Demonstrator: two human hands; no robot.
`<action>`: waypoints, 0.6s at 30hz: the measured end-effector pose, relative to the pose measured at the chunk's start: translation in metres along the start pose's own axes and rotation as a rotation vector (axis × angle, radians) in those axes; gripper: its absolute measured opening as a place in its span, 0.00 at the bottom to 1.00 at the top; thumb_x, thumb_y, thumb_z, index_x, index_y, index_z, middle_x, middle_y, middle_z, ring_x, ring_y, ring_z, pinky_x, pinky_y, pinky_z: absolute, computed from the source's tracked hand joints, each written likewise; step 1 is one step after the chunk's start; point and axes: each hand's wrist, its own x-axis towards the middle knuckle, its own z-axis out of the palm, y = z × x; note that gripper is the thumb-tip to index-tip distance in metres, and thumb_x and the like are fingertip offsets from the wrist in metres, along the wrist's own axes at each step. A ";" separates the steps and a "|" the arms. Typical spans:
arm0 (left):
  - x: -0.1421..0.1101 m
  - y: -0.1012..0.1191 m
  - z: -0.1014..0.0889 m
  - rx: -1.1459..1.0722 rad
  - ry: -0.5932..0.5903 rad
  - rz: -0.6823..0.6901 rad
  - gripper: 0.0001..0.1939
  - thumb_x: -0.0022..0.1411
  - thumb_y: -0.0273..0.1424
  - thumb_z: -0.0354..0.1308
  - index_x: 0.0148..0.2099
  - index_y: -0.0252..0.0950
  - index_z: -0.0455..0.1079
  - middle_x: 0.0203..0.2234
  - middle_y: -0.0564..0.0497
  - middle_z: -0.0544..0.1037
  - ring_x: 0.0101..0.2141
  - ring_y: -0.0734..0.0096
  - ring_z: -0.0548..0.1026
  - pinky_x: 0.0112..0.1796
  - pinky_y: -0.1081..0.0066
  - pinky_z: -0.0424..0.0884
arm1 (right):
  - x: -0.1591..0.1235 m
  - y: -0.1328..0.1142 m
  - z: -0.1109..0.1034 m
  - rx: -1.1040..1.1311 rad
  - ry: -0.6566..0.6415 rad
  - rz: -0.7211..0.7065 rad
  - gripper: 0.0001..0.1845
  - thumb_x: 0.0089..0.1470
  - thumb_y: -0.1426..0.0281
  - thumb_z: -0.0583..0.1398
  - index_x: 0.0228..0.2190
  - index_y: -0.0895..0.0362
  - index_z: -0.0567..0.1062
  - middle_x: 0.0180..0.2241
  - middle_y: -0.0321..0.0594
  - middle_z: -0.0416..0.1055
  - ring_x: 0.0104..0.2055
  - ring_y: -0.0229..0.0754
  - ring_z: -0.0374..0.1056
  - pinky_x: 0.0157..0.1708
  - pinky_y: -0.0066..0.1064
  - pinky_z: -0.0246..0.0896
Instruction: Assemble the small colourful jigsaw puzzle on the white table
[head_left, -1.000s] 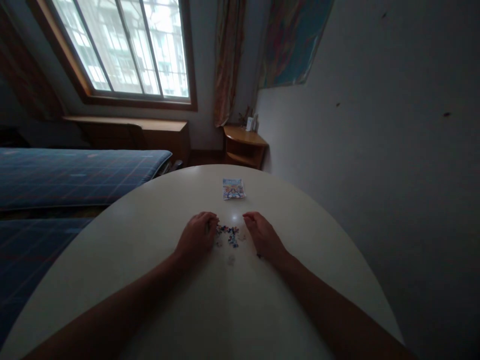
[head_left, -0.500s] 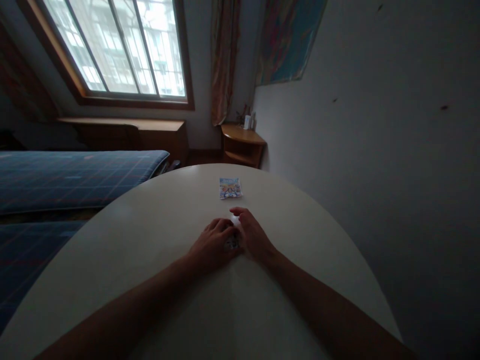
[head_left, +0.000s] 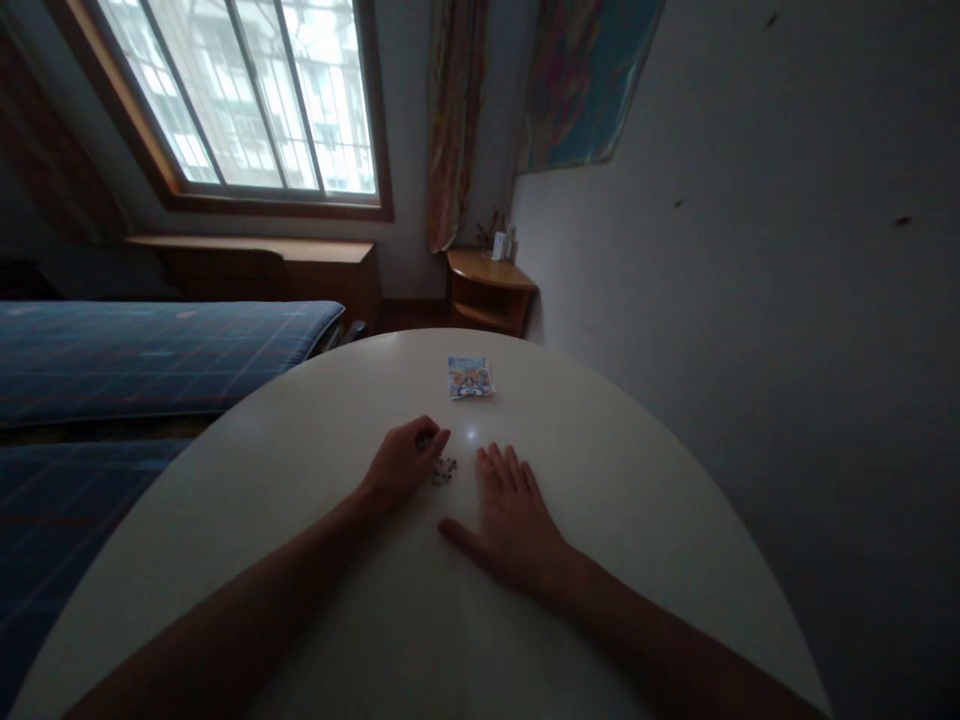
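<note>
My left hand is curled closed just above the white round table. Whatever its fingers hold, if anything, is hidden in the dark hollow of the hand. Right beside its thumb lies a loose cluster of small dark and light pieces, too small to name. Flat on the tabletop, with fingers and thumb spread, rests my right hand, to the right of the pieces and apart from them. Beyond both hands lies a square, colourfully printed packet.
A wall runs along the table's right side. To the left is a bed with a blue plaid cover. Past the far table edge stand a wooden corner shelf and a desk under the window.
My hands have come apart from over the pieces, which now show on the table. My left hand went slightly left and curled; my right moved back toward me and flattened out.
</note>
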 end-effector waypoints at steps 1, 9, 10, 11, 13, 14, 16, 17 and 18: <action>0.002 0.000 -0.002 -0.044 0.020 -0.012 0.19 0.61 0.46 0.55 0.26 0.37 0.67 0.18 0.54 0.68 0.22 0.71 0.65 0.27 0.72 0.64 | 0.001 -0.004 0.001 -0.008 -0.033 -0.016 0.57 0.49 0.38 0.57 0.66 0.62 0.52 0.69 0.60 0.43 0.71 0.65 0.33 0.67 0.60 0.30; 0.021 -0.017 -0.021 -0.430 0.252 -0.115 0.34 0.62 0.60 0.34 0.30 0.37 0.66 0.27 0.47 0.76 0.30 0.66 0.76 0.37 0.66 0.73 | 0.043 -0.046 0.014 -0.037 -0.141 -0.072 0.65 0.42 0.34 0.59 0.67 0.65 0.50 0.69 0.61 0.41 0.71 0.64 0.31 0.68 0.55 0.32; 0.024 -0.022 -0.025 -0.446 0.279 -0.130 0.35 0.60 0.62 0.35 0.30 0.37 0.66 0.28 0.46 0.76 0.31 0.65 0.77 0.38 0.65 0.73 | 0.050 -0.052 0.018 -0.031 -0.143 -0.086 0.66 0.41 0.34 0.60 0.67 0.65 0.51 0.69 0.61 0.41 0.71 0.64 0.32 0.67 0.55 0.33; 0.027 -0.027 -0.029 -0.455 0.300 -0.147 0.36 0.60 0.63 0.35 0.30 0.37 0.67 0.28 0.45 0.77 0.32 0.64 0.77 0.38 0.65 0.73 | 0.057 -0.057 0.023 -0.022 -0.136 -0.106 0.66 0.40 0.35 0.61 0.66 0.64 0.52 0.69 0.61 0.41 0.71 0.64 0.34 0.67 0.55 0.35; 0.032 -0.038 -0.040 -0.455 0.324 -0.179 0.37 0.59 0.63 0.36 0.31 0.36 0.68 0.29 0.43 0.78 0.34 0.61 0.79 0.39 0.63 0.73 | 0.071 -0.067 0.033 -0.001 -0.117 -0.164 0.58 0.44 0.38 0.61 0.65 0.61 0.55 0.68 0.59 0.47 0.70 0.63 0.39 0.66 0.54 0.38; 0.035 -0.044 -0.046 -0.447 0.340 -0.189 0.37 0.59 0.63 0.36 0.32 0.35 0.69 0.30 0.42 0.79 0.35 0.61 0.79 0.40 0.63 0.73 | 0.078 -0.071 0.038 0.004 -0.109 -0.196 0.52 0.48 0.41 0.61 0.63 0.59 0.59 0.66 0.57 0.52 0.69 0.62 0.43 0.66 0.52 0.39; 0.039 -0.054 -0.057 -0.416 0.383 -0.201 0.39 0.59 0.63 0.34 0.32 0.35 0.70 0.31 0.41 0.80 0.37 0.59 0.79 0.43 0.62 0.72 | 0.095 -0.077 0.049 0.008 -0.084 -0.239 0.37 0.54 0.47 0.60 0.57 0.57 0.68 0.63 0.54 0.59 0.67 0.58 0.49 0.65 0.51 0.42; 0.042 -0.059 -0.062 -0.393 0.409 -0.202 0.40 0.59 0.63 0.33 0.33 0.34 0.70 0.32 0.40 0.80 0.39 0.59 0.79 0.45 0.61 0.71 | 0.104 -0.080 0.054 0.022 -0.062 -0.255 0.31 0.55 0.50 0.60 0.53 0.56 0.71 0.61 0.53 0.62 0.66 0.57 0.51 0.65 0.50 0.43; 0.043 -0.063 -0.066 -0.367 0.434 -0.202 0.41 0.59 0.63 0.32 0.33 0.34 0.70 0.34 0.39 0.80 0.40 0.58 0.79 0.46 0.60 0.70 | 0.113 -0.082 0.060 0.047 -0.033 -0.274 0.26 0.57 0.54 0.60 0.51 0.57 0.72 0.59 0.53 0.64 0.64 0.55 0.54 0.64 0.50 0.45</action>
